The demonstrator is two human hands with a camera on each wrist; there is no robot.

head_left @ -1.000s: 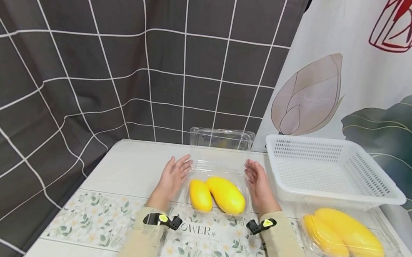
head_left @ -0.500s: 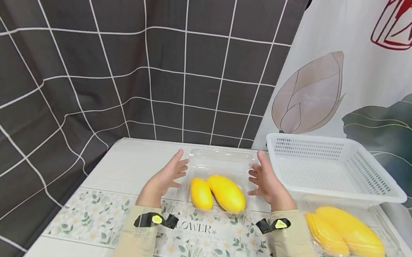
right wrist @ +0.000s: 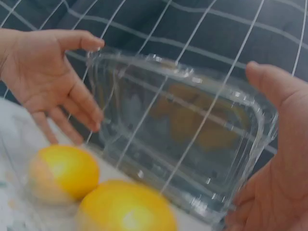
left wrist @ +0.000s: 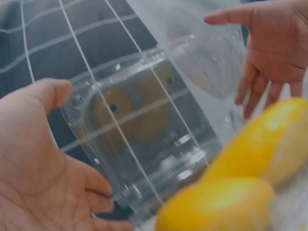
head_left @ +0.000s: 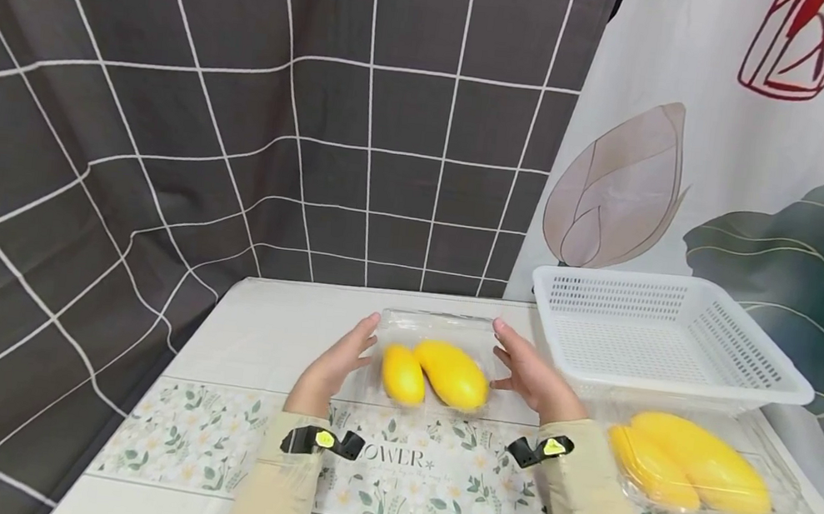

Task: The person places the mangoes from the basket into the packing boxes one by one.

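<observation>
Two yellow mangoes, a smaller one and a larger one, lie in a clear plastic clamshell box on the table. In both wrist views the hinged lid is tilted up beyond the fruit, its clear face reflecting them. My left hand is at the left side of the box, fingers relaxed and thumb tip right at the lid's corner. Opposite it, my right hand has its palm turned inward, with thumb raised at the lid's right corner. Neither hand's fingers curl round the box.
A second clear box holding yellow mangoes sits at the right front. Behind it stands a white perforated plastic basket. A dark gridded curtain hangs behind the table, which bears a floral strip.
The lid first stood upright, then tipped toward me over the fruit. Both hands spread apart, then came back in to the lid's corners. The box with its mangoes has shifted slightly away from me.
</observation>
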